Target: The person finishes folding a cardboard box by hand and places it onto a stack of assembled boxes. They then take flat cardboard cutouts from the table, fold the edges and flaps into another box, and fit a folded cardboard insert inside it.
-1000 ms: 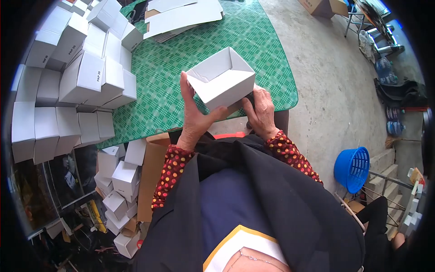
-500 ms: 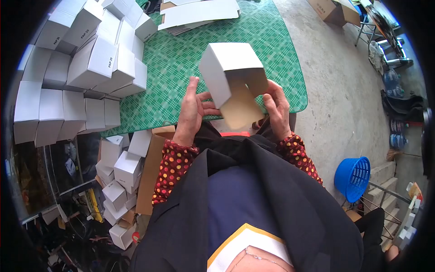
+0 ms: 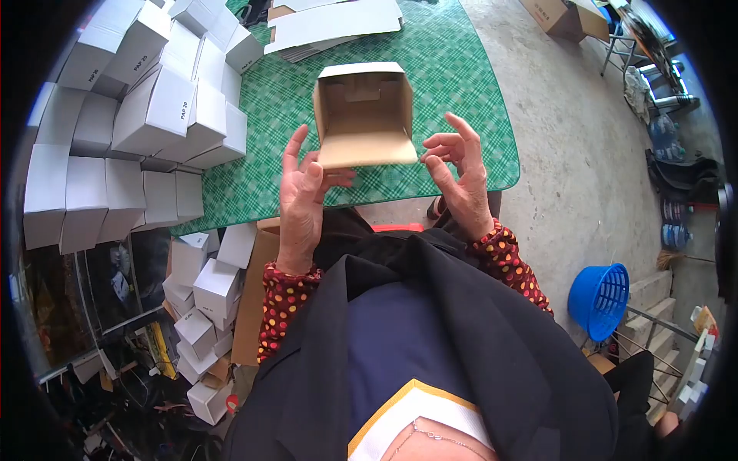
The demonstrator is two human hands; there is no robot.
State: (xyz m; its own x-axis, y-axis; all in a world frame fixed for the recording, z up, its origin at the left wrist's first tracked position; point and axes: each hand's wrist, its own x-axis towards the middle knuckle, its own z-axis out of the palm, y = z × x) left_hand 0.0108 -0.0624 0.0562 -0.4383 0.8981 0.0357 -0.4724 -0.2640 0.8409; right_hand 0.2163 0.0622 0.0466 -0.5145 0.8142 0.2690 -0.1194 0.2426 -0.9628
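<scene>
A white cardboard box with a bare brown inside is at the near part of the green checked table, its open end facing me. Its front flap sticks out toward me. My left hand is at the flap's left corner, fingers spread, some of them reaching beneath the flap's edge. Whether they touch it is hard to see. Just off the flap's right corner, my right hand has its fingers bent and apart, holding nothing.
White boxes are stacked along the table's left side. Flat cardboard blanks lie at the far edge of the green table. More white boxes fill the space below left. A blue basket stands on the floor at right.
The box has turned from a tilted angle so its open end faces me squarely, and sits farther left. My right hand has let go of its side; my left hand has shifted left.
</scene>
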